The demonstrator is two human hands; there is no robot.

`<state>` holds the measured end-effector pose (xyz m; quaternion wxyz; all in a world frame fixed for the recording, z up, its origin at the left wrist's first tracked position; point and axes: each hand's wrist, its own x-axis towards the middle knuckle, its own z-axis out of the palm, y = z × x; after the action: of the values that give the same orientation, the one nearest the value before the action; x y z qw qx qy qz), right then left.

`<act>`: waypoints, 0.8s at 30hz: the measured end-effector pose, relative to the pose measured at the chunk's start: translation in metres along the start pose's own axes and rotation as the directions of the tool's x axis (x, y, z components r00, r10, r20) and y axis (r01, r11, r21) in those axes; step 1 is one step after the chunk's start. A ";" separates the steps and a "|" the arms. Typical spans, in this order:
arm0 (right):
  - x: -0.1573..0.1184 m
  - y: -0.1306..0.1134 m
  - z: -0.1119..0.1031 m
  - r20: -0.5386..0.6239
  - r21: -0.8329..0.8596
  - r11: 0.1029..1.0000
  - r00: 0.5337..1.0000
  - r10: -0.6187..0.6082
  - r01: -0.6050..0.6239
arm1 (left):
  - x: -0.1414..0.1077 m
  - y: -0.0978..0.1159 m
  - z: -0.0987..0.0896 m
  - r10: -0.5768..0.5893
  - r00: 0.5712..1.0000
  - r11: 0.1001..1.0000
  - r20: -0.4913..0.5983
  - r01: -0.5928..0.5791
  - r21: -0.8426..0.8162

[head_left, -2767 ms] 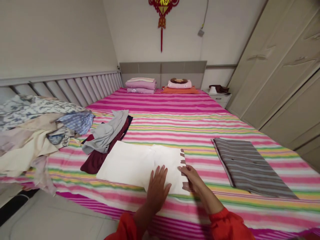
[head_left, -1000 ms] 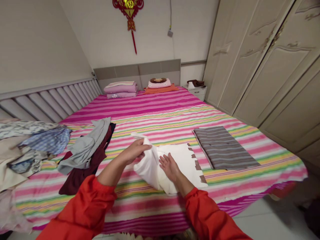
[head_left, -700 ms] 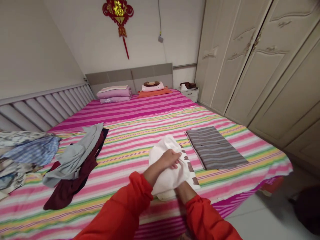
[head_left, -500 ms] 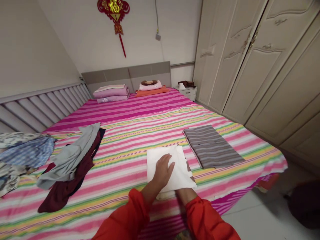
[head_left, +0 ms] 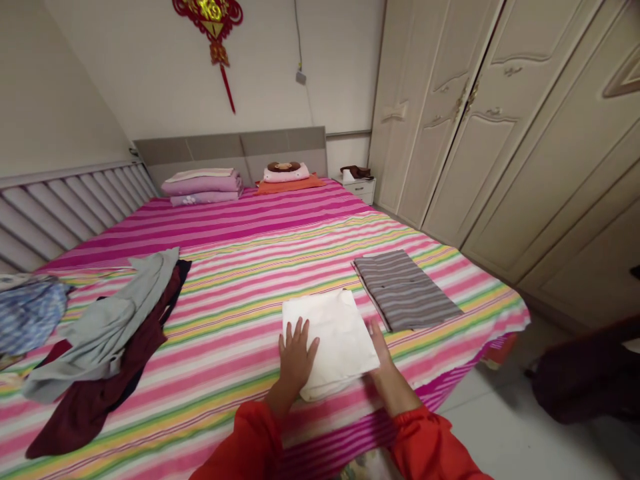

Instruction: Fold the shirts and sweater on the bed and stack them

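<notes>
A folded white cloth [head_left: 337, 337] lies flat near the front edge of the striped bed [head_left: 235, 320]. My left hand [head_left: 296, 353] rests on its left edge with the fingers spread. Along the right edge is my right hand [head_left: 383, 353], its thumb side and a fingertip showing; the other fingers are partly hidden beside or under the cloth. A folded grey striped garment [head_left: 407, 290] lies just beyond, to the right of the white cloth.
Grey [head_left: 107, 320] and maroon [head_left: 95, 407] garments lie loose at the left, with blue checked cloth [head_left: 33, 313] further out. Folded bedding [head_left: 203, 185] and a pink pillow [head_left: 286, 173] are by the headboard [head_left: 200, 152]. Wardrobes [head_left: 450, 133] stand at the right.
My left hand has moved from the middle of the white cloth to its left edge. My right hand has come out from under it to the right edge. The view has turned slightly right.
</notes>
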<state>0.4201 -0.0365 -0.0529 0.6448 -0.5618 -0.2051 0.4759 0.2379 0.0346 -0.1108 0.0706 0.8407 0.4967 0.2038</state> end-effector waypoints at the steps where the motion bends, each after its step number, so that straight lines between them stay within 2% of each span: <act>1: 0.001 -0.007 -0.003 0.017 0.007 1.000 1.000 0.022 -0.022 | -0.001 0.002 0.000 -0.011 1.000 1.000 0.001 0.011 0.008; 3: 0.006 -0.020 -0.005 0.109 0.005 0.995 0.989 0.103 -0.104 | -0.001 0.005 -0.002 -0.034 0.999 0.999 0.014 0.033 0.024; 6: 0.020 -0.034 -0.002 0.253 -0.031 0.980 0.947 0.199 -0.198 | -0.002 0.009 -0.006 -0.075 0.997 0.996 0.036 0.073 0.054; 10: 0.039 -0.034 -0.005 0.334 -0.058 0.991 0.933 0.135 -0.122 | -0.006 0.015 -0.009 -0.129 0.990 0.988 0.054 0.123 0.096; 14: 0.047 -0.022 -0.022 0.291 -0.099 0.991 0.949 0.119 -0.094 | -0.011 0.020 -0.007 -0.143 0.989 0.980 0.035 0.137 0.144; 17: 0.052 -0.014 -0.029 0.288 -0.116 0.993 0.957 0.031 0.003 | -0.007 0.023 -0.009 -0.114 0.992 0.985 0.046 0.107 0.134; 21: 0.064 -0.002 -0.026 0.145 -0.313 0.929 0.977 -0.156 0.195 | 0.029 0.022 -0.021 0.066 0.992 0.997 0.112 -0.070 0.031; 22: 0.067 0.001 -0.024 0.101 -0.356 0.907 0.975 -0.200 0.223 | 0.043 0.020 -0.025 0.079 0.989 0.997 0.122 -0.081 0.014; 24: 0.072 0.009 -0.020 0.024 -0.407 0.877 0.963 -0.268 0.254 | 0.070 0.011 -0.032 0.019 0.992 1.000 0.121 -0.021 0.015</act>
<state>0.4664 0.0131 -0.0863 0.5753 -0.6586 -0.3625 0.3222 0.2637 0.0869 -0.0595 0.0915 0.8569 0.4849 0.1491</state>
